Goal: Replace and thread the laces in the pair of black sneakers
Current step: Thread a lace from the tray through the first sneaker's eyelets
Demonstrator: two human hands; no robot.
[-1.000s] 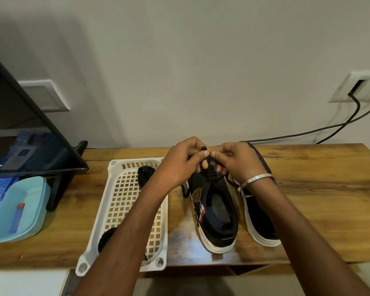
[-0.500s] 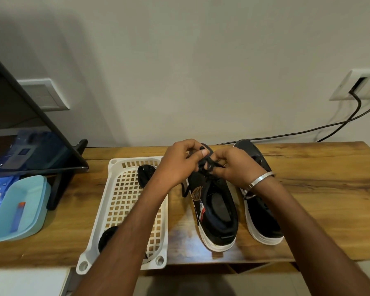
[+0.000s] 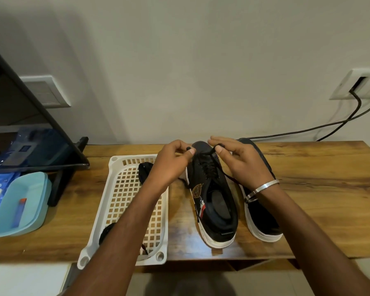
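Two black sneakers with white soles stand side by side on the wooden table, toes toward the wall. The left sneaker [image 3: 214, 201] has a black lace [image 3: 207, 165] threaded through its front eyelets. My left hand [image 3: 171, 165] pinches one lace end above the toe on the left. My right hand [image 3: 241, 161] pinches the other lace end on the right, thumb and forefinger closed on it. The right sneaker [image 3: 263, 214] lies partly under my right wrist, which wears a silver bangle.
A white perforated tray [image 3: 124, 201] lies left of the sneakers with dark lace bundles [image 3: 144, 171] in it. Further left sit a light blue box [image 3: 19, 204] and a monitor stand [image 3: 60, 184]. A black cable [image 3: 308, 130] runs from the wall socket.
My hands have moved apart, drawing the two lace ends outward over the left sneaker's toe. The right sneaker's toe now shows beyond my right hand.
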